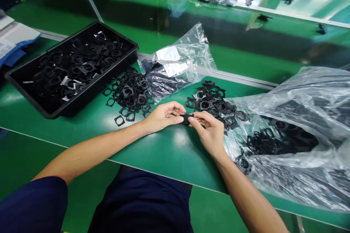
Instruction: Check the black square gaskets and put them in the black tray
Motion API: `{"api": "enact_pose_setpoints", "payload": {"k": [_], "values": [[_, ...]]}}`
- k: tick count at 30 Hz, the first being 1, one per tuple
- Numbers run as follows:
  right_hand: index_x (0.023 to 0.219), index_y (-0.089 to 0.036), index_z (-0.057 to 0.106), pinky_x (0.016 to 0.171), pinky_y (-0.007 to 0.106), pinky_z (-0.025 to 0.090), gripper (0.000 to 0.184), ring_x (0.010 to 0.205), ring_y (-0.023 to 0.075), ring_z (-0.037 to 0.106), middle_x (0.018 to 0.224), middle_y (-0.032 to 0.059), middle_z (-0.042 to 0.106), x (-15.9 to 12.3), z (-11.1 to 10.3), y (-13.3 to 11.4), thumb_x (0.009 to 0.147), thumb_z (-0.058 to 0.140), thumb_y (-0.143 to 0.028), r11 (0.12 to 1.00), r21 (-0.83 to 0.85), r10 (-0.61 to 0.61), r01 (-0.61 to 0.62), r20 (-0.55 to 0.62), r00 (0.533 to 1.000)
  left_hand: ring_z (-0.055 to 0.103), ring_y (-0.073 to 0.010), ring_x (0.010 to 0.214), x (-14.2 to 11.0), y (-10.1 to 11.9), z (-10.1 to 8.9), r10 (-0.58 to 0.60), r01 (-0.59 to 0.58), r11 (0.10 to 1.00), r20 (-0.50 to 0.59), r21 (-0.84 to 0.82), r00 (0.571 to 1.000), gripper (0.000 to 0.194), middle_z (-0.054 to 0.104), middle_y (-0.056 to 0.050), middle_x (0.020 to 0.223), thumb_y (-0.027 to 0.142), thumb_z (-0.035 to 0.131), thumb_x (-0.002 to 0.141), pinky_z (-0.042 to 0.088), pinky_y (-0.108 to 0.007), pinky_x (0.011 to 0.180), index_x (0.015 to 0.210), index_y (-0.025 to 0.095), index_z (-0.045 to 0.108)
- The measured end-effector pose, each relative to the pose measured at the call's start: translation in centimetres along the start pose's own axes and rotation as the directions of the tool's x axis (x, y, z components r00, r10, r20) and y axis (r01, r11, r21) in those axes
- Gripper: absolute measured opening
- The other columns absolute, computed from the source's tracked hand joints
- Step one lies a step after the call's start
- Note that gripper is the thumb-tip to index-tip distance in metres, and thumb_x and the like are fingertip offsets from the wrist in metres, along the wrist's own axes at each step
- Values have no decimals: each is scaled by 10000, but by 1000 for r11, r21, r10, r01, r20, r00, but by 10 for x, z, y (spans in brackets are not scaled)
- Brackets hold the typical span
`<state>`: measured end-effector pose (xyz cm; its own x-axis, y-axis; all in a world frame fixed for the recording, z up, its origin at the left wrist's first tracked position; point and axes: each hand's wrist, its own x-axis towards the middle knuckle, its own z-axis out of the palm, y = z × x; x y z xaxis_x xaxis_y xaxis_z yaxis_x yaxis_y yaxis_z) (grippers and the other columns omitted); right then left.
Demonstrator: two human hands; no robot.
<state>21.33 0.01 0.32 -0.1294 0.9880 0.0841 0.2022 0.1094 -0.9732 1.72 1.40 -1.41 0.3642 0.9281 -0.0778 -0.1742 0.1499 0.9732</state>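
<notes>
1. A small black part (186, 118) is held just above the green tabletop (164, 149), in front of the person and between the two hands.
2. It shows nearly edge-on as a short, dark, narrow bar; the fingers cover its ends, and its finer shape is too small to tell.
3. The left hand (164, 117) pinches the left end between thumb and fingertips, the fingers curled.
4. The right hand (210, 131) pinches the right end between thumb and forefinger, the other fingers bent in behind.
5. Just beyond the left hand lies a heap of flat black ring plates (128, 91), thin, with round openings and cornered outlines.
6. Beyond the right hand lie black bracket plates (206, 105), thicker-looking, with round holes; one shows a paler, greyish face.
7. A clear plastic bag (191, 54) with white labels lies between the heaps; a larger plastic bag (303, 98) gapes at right over more black pieces.
8. A black tray (58, 111) at left holds many dark ringed parts, some with whitish bits.
</notes>
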Motion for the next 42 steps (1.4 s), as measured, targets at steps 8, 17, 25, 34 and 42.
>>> {"api": "enact_pose_setpoints", "payload": {"k": [8,17,25,34,42], "values": [[853,-228,732,675,312,575,155,668,159,662,772,18,715,-4,1,2,849,757,-381,995,-85,-52,54,30,998,632,-99,647,0,5,-3,-67,64,998,145,22,987,315,631,1,758,307,795,790,546,-239,631,1046,149,705],[948,-216,724,715,291,587,253,730,154,680,851,30,717,-2,3,2,827,777,-432,1000,1,-28,28,86,996,665,-91,673,0,4,0,-76,74,995,-34,-71,997,294,619,30,751,273,824,743,534,-210,665,854,146,582],[750,-201,688,646,285,554,298,610,140,615,714,20,683,-1,0,2,871,716,-472,1000,-25,4,-2,82,997,664,-103,679,-1,3,0,-57,59,996,42,-71,998,348,669,4,771,330,845,735,536,-242,708,932,134,636],[829,-218,768,681,290,591,271,695,149,644,812,38,683,-2,3,3,831,764,-488,999,40,-17,13,104,994,648,-87,665,0,3,-1,-42,39,997,-39,-64,998,322,669,14,720,314,863,712,505,-216,688,834,130,629],[829,-228,776,681,291,574,235,725,155,642,822,38,679,-1,0,-1,814,791,-463,997,73,-22,16,91,996,602,-72,543,1,7,0,-148,166,954,91,-251,985,381,680,3,712,342,878,704,473,-218,599,887,126,623]]}}
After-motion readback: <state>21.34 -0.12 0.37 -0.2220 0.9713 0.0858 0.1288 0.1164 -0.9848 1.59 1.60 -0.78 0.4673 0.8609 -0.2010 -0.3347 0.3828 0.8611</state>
